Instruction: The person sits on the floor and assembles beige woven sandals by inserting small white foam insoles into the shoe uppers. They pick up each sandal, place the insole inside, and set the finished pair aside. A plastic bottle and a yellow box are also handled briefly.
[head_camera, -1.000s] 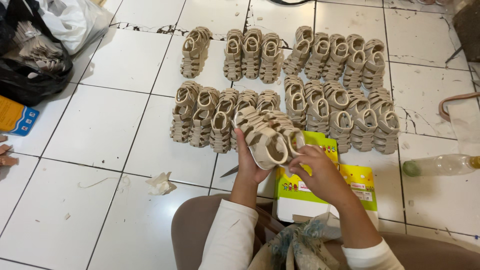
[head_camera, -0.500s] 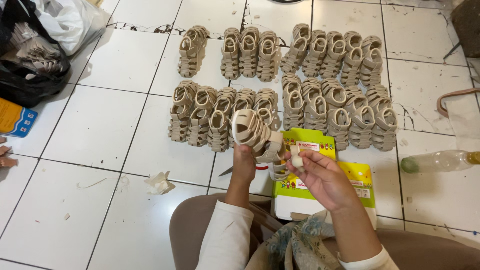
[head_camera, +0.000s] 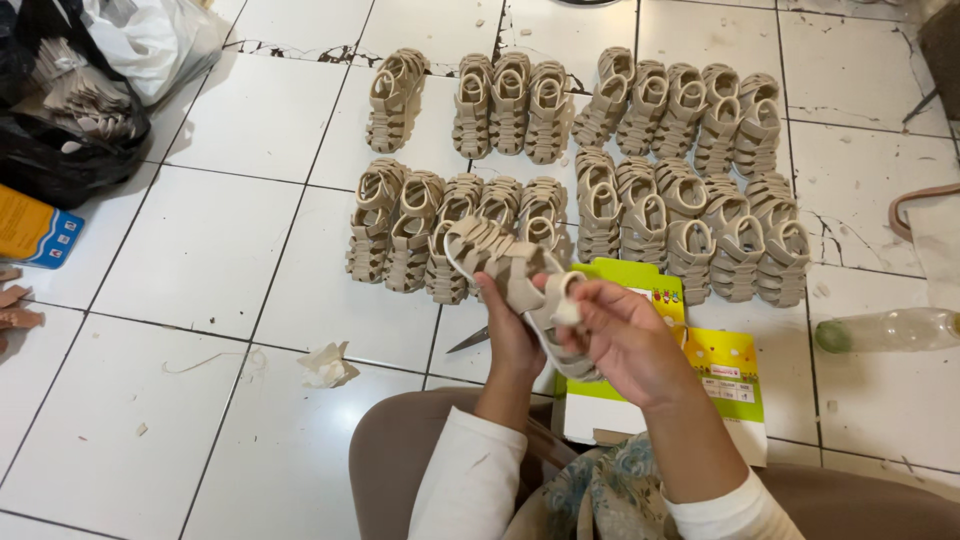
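Head view, tiled workroom floor.

Desk: What is nearest the lens?

Photographer: A seated person's lap, cream sleeves, and both hands raised over it. The left hand (head_camera: 510, 335) is closed around the sole of a small beige strappy sandal (head_camera: 505, 270), tilting it toe-away so the heel end faces the other hand. The right hand (head_camera: 625, 340) pinches the sandal's heel strap (head_camera: 565, 300) between thumb and fingers, seemingly to work it.

Desk: And just beyond?

Photographer: A flat yellow-green cardboard box (head_camera: 705, 385) lies on the white floor tiles (head_camera: 200, 260) under the hands, a pair of metal scissors (head_camera: 468, 341) beside it within easy reach. A crumpled scrap of white paper (head_camera: 325, 365) sits left of the knees; a clear plastic bottle with a green cap (head_camera: 885, 330) lies on its side to the right.

Desk: The background?

Photographer: Rows of matching beige sandals (head_camera: 660, 150), stood in tight groups, likely to keep them sorted. Far left, a black plastic bag (head_camera: 45, 150) holds loose beige pieces.
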